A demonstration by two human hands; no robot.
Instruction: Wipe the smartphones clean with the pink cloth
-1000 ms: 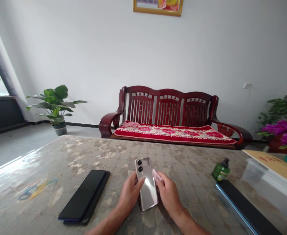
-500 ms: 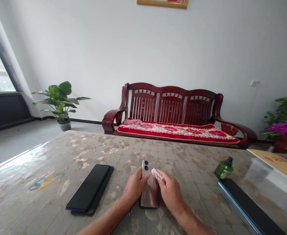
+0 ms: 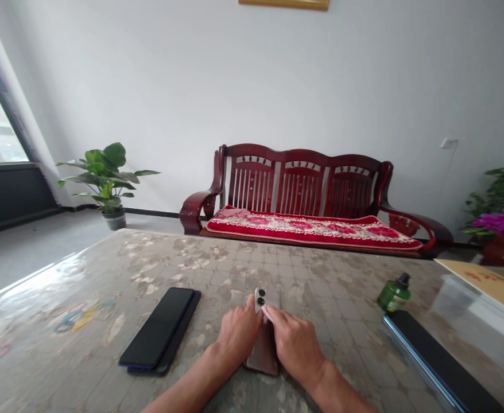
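A silver-pink phone lies back up on the patterned table, its two camera lenses at the far end. My left hand grips its left edge with fingers curled. My right hand pinches a small pink cloth against the phone's back, just below the lenses. Most of the phone's back is hidden under both hands.
Two stacked black phones lie to the left, coloured rubber bands further left. A small green bottle and another dark phone sit to the right beside a clear box. A red wooden bench stands behind.
Both hands and the phone have drawn slightly nearer me. My right hand has slid the pink cloth left across the phone's back toward the lenses, and the hands cover more of the phone.
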